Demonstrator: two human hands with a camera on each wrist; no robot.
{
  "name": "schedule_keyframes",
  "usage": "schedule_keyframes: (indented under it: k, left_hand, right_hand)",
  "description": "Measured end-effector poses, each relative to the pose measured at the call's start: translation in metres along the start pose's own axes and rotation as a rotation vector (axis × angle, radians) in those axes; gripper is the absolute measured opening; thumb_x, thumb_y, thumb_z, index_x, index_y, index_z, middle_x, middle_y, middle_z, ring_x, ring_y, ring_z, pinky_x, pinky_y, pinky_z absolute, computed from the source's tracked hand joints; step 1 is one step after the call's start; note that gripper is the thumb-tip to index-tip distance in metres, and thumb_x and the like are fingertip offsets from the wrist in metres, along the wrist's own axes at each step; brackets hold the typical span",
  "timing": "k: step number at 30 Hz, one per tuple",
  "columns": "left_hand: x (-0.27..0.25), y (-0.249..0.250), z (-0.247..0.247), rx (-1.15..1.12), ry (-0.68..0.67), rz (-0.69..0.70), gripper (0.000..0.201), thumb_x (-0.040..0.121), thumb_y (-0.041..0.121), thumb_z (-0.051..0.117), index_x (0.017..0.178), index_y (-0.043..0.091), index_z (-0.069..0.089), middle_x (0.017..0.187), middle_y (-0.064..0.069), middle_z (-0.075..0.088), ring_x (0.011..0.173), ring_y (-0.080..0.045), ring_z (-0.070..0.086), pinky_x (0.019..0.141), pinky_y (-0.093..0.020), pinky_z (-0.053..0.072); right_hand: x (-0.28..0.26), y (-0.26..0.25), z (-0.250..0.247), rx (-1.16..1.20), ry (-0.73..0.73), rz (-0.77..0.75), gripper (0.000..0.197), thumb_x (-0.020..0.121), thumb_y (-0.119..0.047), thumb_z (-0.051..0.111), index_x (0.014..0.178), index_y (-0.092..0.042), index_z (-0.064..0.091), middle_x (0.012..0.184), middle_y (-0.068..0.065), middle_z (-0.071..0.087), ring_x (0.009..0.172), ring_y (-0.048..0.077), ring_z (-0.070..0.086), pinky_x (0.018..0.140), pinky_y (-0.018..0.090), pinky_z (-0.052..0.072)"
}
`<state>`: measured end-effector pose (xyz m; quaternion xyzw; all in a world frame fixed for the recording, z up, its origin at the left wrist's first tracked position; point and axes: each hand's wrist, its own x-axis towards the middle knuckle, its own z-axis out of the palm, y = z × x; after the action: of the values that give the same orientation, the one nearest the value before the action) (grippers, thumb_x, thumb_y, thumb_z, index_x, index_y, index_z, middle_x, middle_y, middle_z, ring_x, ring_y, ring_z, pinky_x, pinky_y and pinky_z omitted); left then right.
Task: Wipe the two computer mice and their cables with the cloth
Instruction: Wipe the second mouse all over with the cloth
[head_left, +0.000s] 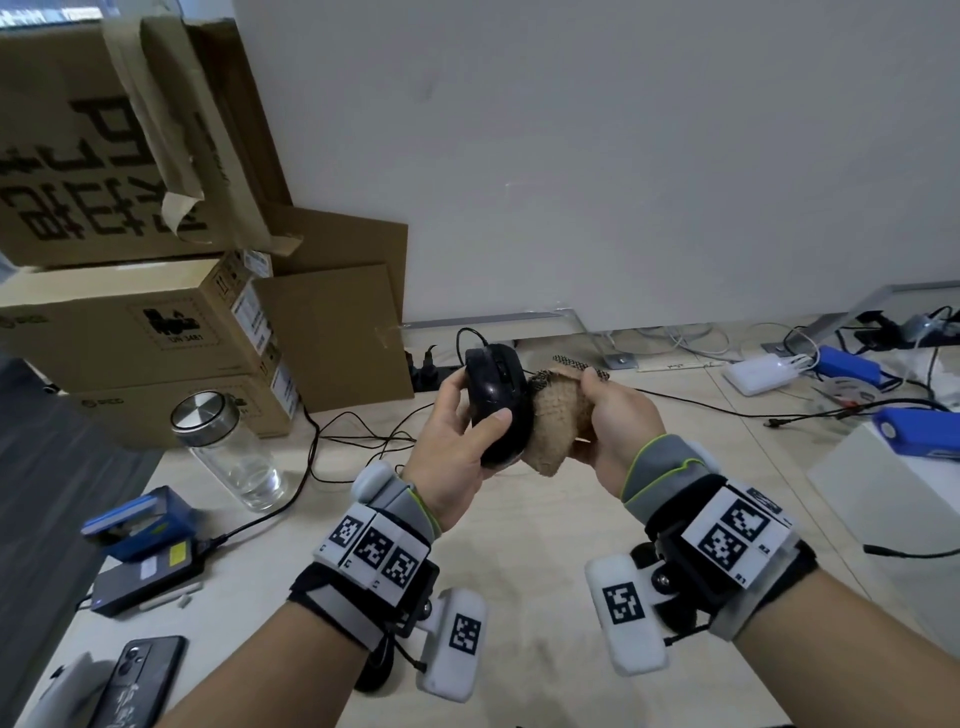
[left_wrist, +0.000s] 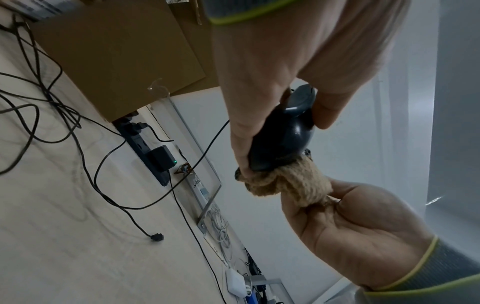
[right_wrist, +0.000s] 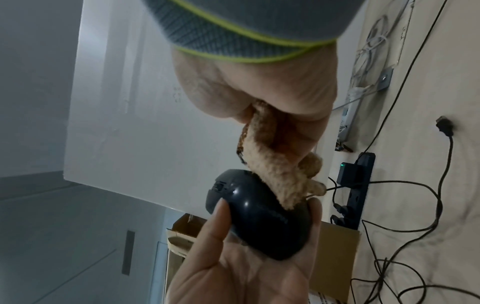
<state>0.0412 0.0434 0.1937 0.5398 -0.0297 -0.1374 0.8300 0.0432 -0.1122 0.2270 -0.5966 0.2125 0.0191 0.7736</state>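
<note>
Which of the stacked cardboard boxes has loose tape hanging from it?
The top cardboard box, with large black printing; a strip of brown tape hangs down its front. The lower boxes show none.

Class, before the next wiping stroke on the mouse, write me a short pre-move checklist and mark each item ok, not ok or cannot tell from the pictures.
1. Left hand grips the black mouse off the table: ok.
2. Right hand holds the bunched tan cloth: ok.
3. Cloth touches the mouse: ok.
4. Mouse cable hangs slack: ok.
5. Second mouse located: cannot tell.
6. Glass jar stands apart from the hands: ok.
</note>
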Motion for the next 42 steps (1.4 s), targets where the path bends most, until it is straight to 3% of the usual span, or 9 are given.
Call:
schedule_keyframes:
  k: [4, 7, 13, 22, 26, 29, 34, 38, 42]
  left_hand:
    - [0.004, -0.002, 0.004, 0.053, 0.041, 0.060, 0.045, 0.094, -0.003, 0.051, 0.124, 0.030, 0.047, 0.105, -0.008, 0.066, 0.085, -0.028, 0.061, 0.075, -0.043, 0.054]
    - [0.005, -0.003, 0.008, 0.083, 0.072, 0.108, 0.046, 0.095, -0.004, 0.049, 0.129, 0.026, 0.043, 0.094, -0.006, 0.064, 0.068, -0.022, 0.052, 0.061, -0.033, 0.047]
    - [0.003, -0.011, 0.021, 0.229, 0.019, 0.195, 0.055, 0.093, -0.008, 0.050, 0.135, 0.027, 0.041, 0.097, -0.003, 0.065, 0.072, -0.013, 0.057, 0.059, -0.028, 0.047]
    - [0.005, -0.010, 0.019, 0.258, 0.021, 0.245, 0.055, 0.085, 0.009, 0.055, 0.135, 0.028, 0.041, 0.111, 0.002, 0.067, 0.093, -0.019, 0.059, 0.067, -0.031, 0.048]
    - [0.003, -0.009, 0.017, 0.271, -0.023, 0.206, 0.054, 0.086, 0.006, 0.055, 0.132, 0.033, 0.045, 0.116, -0.004, 0.065, 0.097, -0.028, 0.062, 0.075, -0.042, 0.056]
    - [0.002, -0.001, 0.023, 0.305, -0.074, 0.170, 0.051, 0.090, 0.005, 0.057, 0.126, 0.039, 0.048, 0.121, -0.006, 0.063, 0.103, -0.029, 0.064, 0.081, -0.042, 0.057]
    - [0.008, 0.010, 0.020, 0.228, -0.097, 0.076, 0.048, 0.097, 0.001, 0.050, 0.135, 0.030, 0.045, 0.118, -0.006, 0.065, 0.097, -0.026, 0.064, 0.086, -0.050, 0.051]
    - [0.009, 0.008, 0.019, 0.267, -0.054, 0.088, 0.049, 0.096, -0.001, 0.050, 0.136, 0.027, 0.044, 0.107, -0.007, 0.064, 0.083, -0.024, 0.059, 0.077, -0.043, 0.050]
    - [0.008, 0.002, 0.021, 0.328, -0.070, 0.135, 0.051, 0.093, -0.006, 0.049, 0.136, 0.021, 0.044, 0.095, -0.005, 0.063, 0.069, -0.013, 0.056, 0.059, -0.026, 0.045]
  right_hand:
    - [-0.008, 0.001, 0.000, 0.049, -0.195, -0.049, 0.020, 0.088, 0.004, 0.042, 0.094, 0.007, 0.061, 0.087, 0.022, 0.062, 0.077, 0.033, 0.060, 0.064, 0.039, 0.056]
    - [-0.010, 0.006, 0.003, -0.029, -0.242, -0.128, 0.027, 0.088, 0.015, 0.037, 0.089, 0.004, 0.061, 0.088, 0.021, 0.065, 0.075, 0.030, 0.062, 0.060, 0.029, 0.058]
    - [-0.015, 0.016, 0.010, -0.153, -0.072, -0.354, 0.016, 0.079, -0.014, 0.067, 0.095, -0.017, 0.063, 0.091, 0.007, 0.064, 0.060, 0.029, 0.061, 0.048, 0.044, 0.055]
    - [-0.006, 0.012, 0.017, -0.253, -0.048, -0.392, 0.033, 0.057, -0.033, 0.052, 0.084, -0.020, 0.064, 0.080, 0.020, 0.064, 0.063, 0.035, 0.058, 0.061, 0.054, 0.056]
    - [0.001, 0.015, 0.012, -0.324, 0.020, -0.422, 0.031, 0.063, -0.034, 0.045, 0.086, -0.027, 0.065, 0.071, 0.013, 0.064, 0.061, 0.041, 0.059, 0.060, 0.054, 0.055]
    - [0.006, 0.014, 0.001, -0.270, 0.063, -0.402, 0.022, 0.071, -0.025, 0.048, 0.082, -0.022, 0.067, 0.061, 0.007, 0.060, 0.053, 0.028, 0.052, 0.055, 0.044, 0.053]
    - [0.009, 0.014, -0.003, -0.079, 0.024, -0.347, 0.012, 0.087, -0.012, 0.058, 0.087, -0.011, 0.070, 0.078, 0.009, 0.067, 0.069, 0.022, 0.058, 0.061, 0.035, 0.052]
    - [0.007, 0.009, -0.002, -0.032, -0.034, -0.452, 0.015, 0.086, -0.011, 0.061, 0.094, -0.019, 0.070, 0.083, 0.005, 0.068, 0.066, 0.020, 0.062, 0.057, 0.031, 0.051]
    - [0.007, 0.018, 0.004, -0.266, -0.042, -0.557, 0.029, 0.076, -0.035, 0.066, 0.105, -0.039, 0.063, 0.096, -0.007, 0.070, 0.073, 0.019, 0.065, 0.071, 0.035, 0.056]
